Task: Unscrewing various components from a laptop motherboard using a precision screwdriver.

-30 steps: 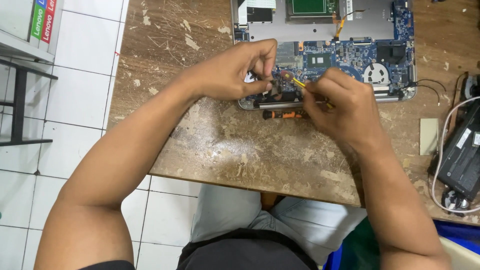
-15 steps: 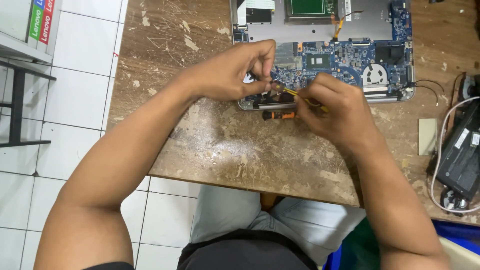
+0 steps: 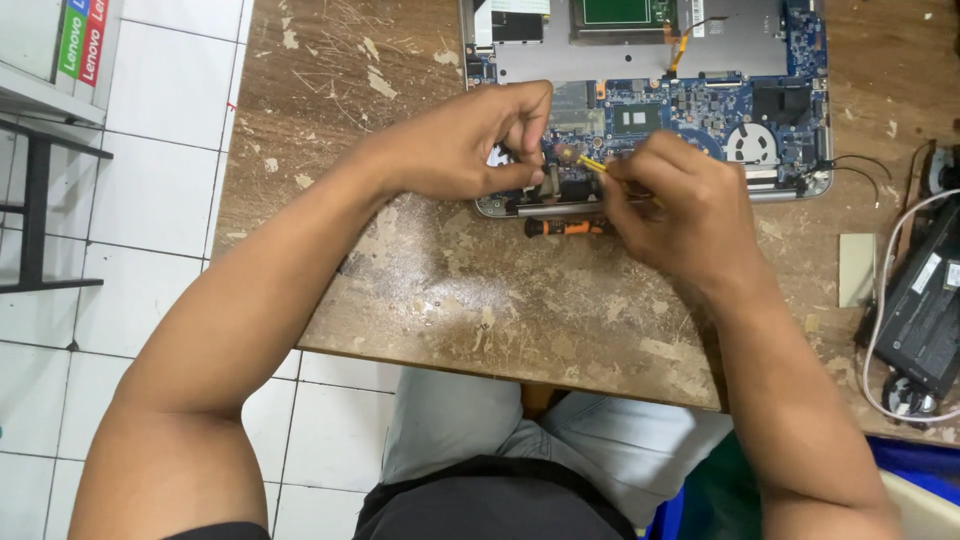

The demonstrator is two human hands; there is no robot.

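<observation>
Nearest to the person, the worn wooden desk [image 3: 450,300] shows scratched bare wood. A little farther, an orange and black screwdriver [image 3: 565,227] lies on it, just in front of the opened laptop [image 3: 690,110]. The right hand [image 3: 680,215] has its grip closed around a thin yellow tool [image 3: 592,166], whose tip points at the blue circuit board [image 3: 660,105]. The left hand [image 3: 470,145] pinches its fingers together at the laptop's near edge; what they hold is hidden. At the far right lies a black power adapter [image 3: 925,310].
</observation>
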